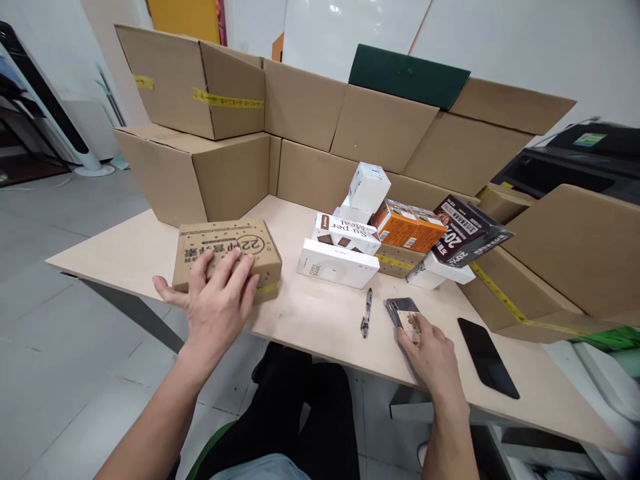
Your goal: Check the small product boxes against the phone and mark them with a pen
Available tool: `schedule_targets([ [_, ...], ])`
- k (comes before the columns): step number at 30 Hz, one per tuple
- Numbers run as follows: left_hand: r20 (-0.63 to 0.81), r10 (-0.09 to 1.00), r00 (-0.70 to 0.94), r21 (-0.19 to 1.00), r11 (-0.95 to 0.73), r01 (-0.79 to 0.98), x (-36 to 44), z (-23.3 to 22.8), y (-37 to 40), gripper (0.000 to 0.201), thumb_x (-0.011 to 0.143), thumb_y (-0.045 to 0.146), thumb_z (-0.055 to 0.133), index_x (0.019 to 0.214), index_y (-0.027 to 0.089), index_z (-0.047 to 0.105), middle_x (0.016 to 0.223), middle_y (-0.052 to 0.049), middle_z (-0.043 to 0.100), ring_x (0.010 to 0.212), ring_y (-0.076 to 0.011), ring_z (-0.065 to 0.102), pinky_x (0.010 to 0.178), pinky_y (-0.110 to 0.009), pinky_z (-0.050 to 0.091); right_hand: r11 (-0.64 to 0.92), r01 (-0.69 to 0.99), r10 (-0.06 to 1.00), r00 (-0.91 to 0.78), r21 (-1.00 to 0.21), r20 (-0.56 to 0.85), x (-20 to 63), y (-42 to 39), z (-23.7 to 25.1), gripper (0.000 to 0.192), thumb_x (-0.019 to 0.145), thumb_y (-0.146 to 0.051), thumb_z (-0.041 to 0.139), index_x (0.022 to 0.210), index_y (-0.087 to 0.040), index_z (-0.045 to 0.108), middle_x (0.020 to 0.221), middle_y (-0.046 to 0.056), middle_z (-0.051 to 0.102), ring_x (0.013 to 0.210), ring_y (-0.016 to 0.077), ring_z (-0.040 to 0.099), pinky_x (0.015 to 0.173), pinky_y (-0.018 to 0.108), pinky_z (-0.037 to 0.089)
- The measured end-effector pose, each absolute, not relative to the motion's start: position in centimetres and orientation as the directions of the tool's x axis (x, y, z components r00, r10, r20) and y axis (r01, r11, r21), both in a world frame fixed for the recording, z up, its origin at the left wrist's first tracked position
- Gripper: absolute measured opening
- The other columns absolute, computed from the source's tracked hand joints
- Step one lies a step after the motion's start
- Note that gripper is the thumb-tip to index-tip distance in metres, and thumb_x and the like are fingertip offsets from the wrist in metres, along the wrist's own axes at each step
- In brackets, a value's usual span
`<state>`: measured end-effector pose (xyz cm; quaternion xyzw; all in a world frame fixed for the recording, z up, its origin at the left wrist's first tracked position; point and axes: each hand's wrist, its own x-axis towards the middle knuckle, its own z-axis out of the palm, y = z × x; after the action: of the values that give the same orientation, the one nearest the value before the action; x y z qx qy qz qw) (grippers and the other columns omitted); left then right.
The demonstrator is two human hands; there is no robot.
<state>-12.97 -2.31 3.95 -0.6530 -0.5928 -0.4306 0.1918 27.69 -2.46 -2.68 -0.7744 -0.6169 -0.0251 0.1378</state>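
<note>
My left hand point(217, 300) lies open, fingers spread flat against the near face of the small brown printed carton point(227, 257), which sits near the table's point(310, 320) front left edge. My right hand point(430, 353) curls around a phone point(404, 313), gripping its lower end with the thumb on the screen. To shift the carton cleanly I judge I should press low and evenly, so it slides instead of tipping. A pen point(367, 312) lies between my hands; a second, dark phone point(487, 357) rests right of my wrist. Product boxes point(370, 237) pile up behind.
</note>
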Motion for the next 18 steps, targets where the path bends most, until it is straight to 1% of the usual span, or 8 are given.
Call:
schedule_targets([
  [2, 0.738, 0.664, -0.116, 0.232, -0.089, 0.969, -12.8, 4.6, -0.8, 0.041, 0.094, 0.025, 0.05, 0.133, 0.031, 0.058, 0.139, -0.012, 0.06, 0.134, -0.0459, 0.039, 0.097, -0.077, 0.015, -0.239, 0.965, 0.946, 0.256, -0.106, 0.198, 27.4, -2.0, -2.9, 0.055, 0.091, -0.049, 0.044, 0.133, -0.014, 0.053, 0.114, 0.019, 0.066, 0.106, 0.0358, 0.06, 0.093, 0.048, 0.043],
  [4, 0.69, 0.714, -0.12, 0.214, -0.043, 0.976, -12.3, 5.4, 0.9, 0.045, 0.094, 0.019, 0.043, 0.136, 0.03, 0.056, 0.143, -0.015, 0.055, 0.133, -0.0462, 0.039, 0.092, -0.076, 0.023, -0.269, 0.961, 0.94, 0.277, -0.069, 0.196, 27.3, -1.8, -2.9, 0.056, 0.093, -0.051, 0.044, 0.134, -0.014, 0.053, 0.115, 0.02, 0.065, 0.105, 0.0364, 0.06, 0.09, 0.046, 0.043],
  [8, 0.609, 0.787, -0.1, 0.228, -0.053, 0.972, -11.1, 6.5, 5.9, 0.056, 0.089, 0.008, 0.039, 0.141, 0.026, 0.049, 0.151, -0.019, 0.046, 0.134, -0.0436, 0.041, 0.09, -0.072, 0.034, -0.283, 0.957, 0.934, 0.29, -0.067, 0.209, 27.2, -1.7, -3.1, 0.055, 0.094, -0.053, 0.044, 0.132, -0.014, 0.054, 0.116, 0.019, 0.065, 0.105, 0.0361, 0.059, 0.09, 0.045, 0.042],
  [11, 0.543, 0.838, -0.055, 0.251, -0.099, 0.963, -10.5, 6.8, 10.5, 0.061, 0.083, 0.002, 0.04, 0.141, 0.018, 0.049, 0.155, -0.023, 0.038, 0.143, -0.0434, 0.031, 0.094, -0.067, 0.04, -0.279, 0.956, 0.931, 0.291, -0.088, 0.218, 27.4, -1.6, -3.4, 0.052, 0.094, -0.052, 0.045, 0.13, -0.015, 0.056, 0.115, 0.019, 0.066, 0.106, 0.0348, 0.059, 0.091, 0.044, 0.041],
  [13, 0.505, 0.863, 0.005, 0.289, -0.175, 0.941, -10.1, 6.7, 12.8, 0.065, 0.079, -0.003, 0.04, 0.141, 0.012, 0.049, 0.158, -0.023, 0.032, 0.147, -0.0418, 0.025, 0.1, -0.061, 0.042, -0.271, 0.958, 0.933, 0.284, -0.091, 0.222, 27.4, -1.6, -3.5, 0.051, 0.094, -0.05, 0.045, 0.129, -0.015, 0.056, 0.115, 0.019, 0.066, 0.107, 0.0344, 0.059, 0.092, 0.044, 0.04],
  [15, 0.549, 0.835, 0.034, 0.328, -0.252, 0.911, -9.8, 6.3, 13.8, 0.064, 0.077, -0.003, 0.041, 0.137, 0.013, 0.053, 0.157, -0.02, 0.035, 0.148, -0.0369, 0.026, 0.108, -0.056, 0.039, -0.265, 0.961, 0.934, 0.277, -0.085, 0.225, 27.4, -1.5, -3.5, 0.049, 0.095, -0.049, 0.046, 0.128, -0.014, 0.057, 0.114, 0.019, 0.066, 0.107, 0.0342, 0.058, 0.092, 0.043, 0.039],
  [17, 0.641, 0.768, -0.006, 0.416, -0.341, 0.843, -9.4, 5.6, 13.5, 0.058, 0.078, 0.0, 0.041, 0.131, 0.016, 0.058, 0.149, -0.015, 0.047, 0.143, -0.0313, 0.036, 0.113, -0.052, 0.036, -0.264, 0.961, 0.933, 0.275, -0.079, 0.231, 27.3, -1.5, -3.4, 0.048, 0.095, -0.047, 0.046, 0.128, -0.014, 0.057, 0.114, 0.019, 0.066, 0.106, 0.0337, 0.059, 0.092, 0.043, 0.039],
  [18, 0.663, 0.747, -0.042, 0.485, -0.386, 0.785, -9.2, 5.1, 13.0, 0.055, 0.079, 0.002, 0.042, 0.128, 0.017, 0.06, 0.143, -0.013, 0.054, 0.138, -0.0294, 0.042, 0.114, -0.051, 0.036, -0.264, 0.961, 0.933, 0.275, -0.078, 0.234, 27.2, -1.5, -3.3, 0.048, 0.095, -0.047, 0.046, 0.128, -0.014, 0.057, 0.114, 0.019, 0.066, 0.106, 0.0335, 0.059, 0.091, 0.043, 0.039],
])
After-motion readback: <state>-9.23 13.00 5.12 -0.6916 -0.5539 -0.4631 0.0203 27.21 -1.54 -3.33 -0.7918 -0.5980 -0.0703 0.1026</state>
